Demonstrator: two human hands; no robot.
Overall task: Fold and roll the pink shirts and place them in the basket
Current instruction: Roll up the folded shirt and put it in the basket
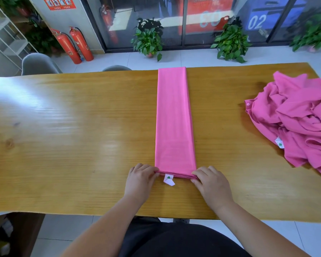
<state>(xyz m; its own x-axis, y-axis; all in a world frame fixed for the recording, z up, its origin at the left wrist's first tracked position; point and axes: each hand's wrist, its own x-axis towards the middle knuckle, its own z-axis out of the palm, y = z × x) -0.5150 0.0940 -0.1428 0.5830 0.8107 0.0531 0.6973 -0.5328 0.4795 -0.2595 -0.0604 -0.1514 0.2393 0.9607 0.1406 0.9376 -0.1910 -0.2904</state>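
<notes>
Head view: on the wooden table (72, 136) a folded pink shirt (174, 123) lies as a long strip running from 6 to 12 o'clock. The left hand (140, 179) and right hand (211, 184) pinch its near corners, with a white tag (169, 179) between them. A pile of pink shirts (300, 115) sits at 3 o'clock, well apart. Beyond the table are a grey chair (38, 64) and fire extinguishers (72, 45) at 11 and potted plants (148, 41) at 12.

We lose the shirt pile (300, 117) past the frame's right edge. We cannot read the white tag (169, 179).
</notes>
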